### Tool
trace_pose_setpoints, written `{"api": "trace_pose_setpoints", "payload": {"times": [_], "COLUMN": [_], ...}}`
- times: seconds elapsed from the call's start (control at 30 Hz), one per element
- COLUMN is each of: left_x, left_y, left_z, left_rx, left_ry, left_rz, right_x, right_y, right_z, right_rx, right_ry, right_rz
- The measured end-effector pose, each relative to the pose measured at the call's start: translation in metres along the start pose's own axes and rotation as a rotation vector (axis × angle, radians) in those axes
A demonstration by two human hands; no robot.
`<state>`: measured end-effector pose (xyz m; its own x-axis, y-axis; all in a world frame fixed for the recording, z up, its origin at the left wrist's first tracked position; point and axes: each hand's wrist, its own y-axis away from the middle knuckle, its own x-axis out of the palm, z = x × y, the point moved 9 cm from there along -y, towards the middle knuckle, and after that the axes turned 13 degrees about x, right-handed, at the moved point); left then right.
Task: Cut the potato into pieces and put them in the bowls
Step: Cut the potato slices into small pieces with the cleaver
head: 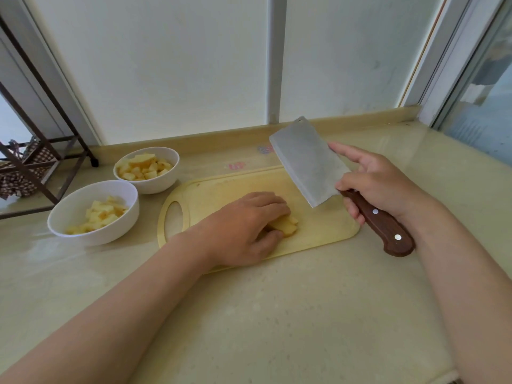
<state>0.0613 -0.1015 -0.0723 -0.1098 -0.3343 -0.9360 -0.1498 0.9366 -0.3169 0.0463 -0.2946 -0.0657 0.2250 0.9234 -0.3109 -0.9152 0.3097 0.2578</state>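
- Potato pieces (285,227) on cutting board (318,231), bunched under left hand (243,225); both bowls (94,214) part-filled
- right hand (379,184) grips cleaver (307,162), raised; gathering step
- next: likely scoop, carry left to a bowl

No text, label, brand or number can be read. The counter (277,314) carries two small coloured marks (250,157) near the back edge, one pink and one purplish, too blurred to make out.
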Motion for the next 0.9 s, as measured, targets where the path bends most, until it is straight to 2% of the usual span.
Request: {"api": "trace_pose_setpoints", "payload": {"times": [0.1, 0.37, 0.5, 0.67, 0.7, 0.77, 0.83, 0.9], "left_x": [0.0, 0.003, 0.002, -0.004, -0.008, -0.021, -0.015, -0.002], "left_y": [-0.001, -0.002, -0.002, 0.002, 0.004, 0.013, 0.027, 0.019], "left_z": [0.004, 0.012, 0.011, 0.013, 0.018, 0.035, 0.051, 0.045], "left_rx": [-0.046, -0.321, -0.418, -0.497, -0.53, -0.666, -0.846, -0.813], "left_ry": [0.006, -0.105, -0.171, -0.144, -0.069, 0.262, 0.94, 1.655], "left_rz": [0.032, 0.079, 0.044, -0.021, -0.062, -0.302, -0.675, -0.915], "right_x": [-0.003, 0.005, 0.011, 0.019, 0.022, 0.029, 0.038, 0.049], "right_y": [-0.003, 0.0, 0.002, 0.005, 0.005, 0.006, 0.008, 0.01], "right_z": [-0.002, 0.001, 0.002, 0.006, 0.006, 0.009, 0.011, 0.013], "right_rx": [0.0, -0.009, -0.003, 0.005, 0.007, 0.003, -0.002, 0.002], "right_ry": [-0.041, -0.041, -0.056, -0.177, -0.226, -0.325, -0.402, -0.44], "right_rz": [-0.009, 0.027, 0.069, 0.143, 0.171, 0.236, 0.299, 0.368]}}
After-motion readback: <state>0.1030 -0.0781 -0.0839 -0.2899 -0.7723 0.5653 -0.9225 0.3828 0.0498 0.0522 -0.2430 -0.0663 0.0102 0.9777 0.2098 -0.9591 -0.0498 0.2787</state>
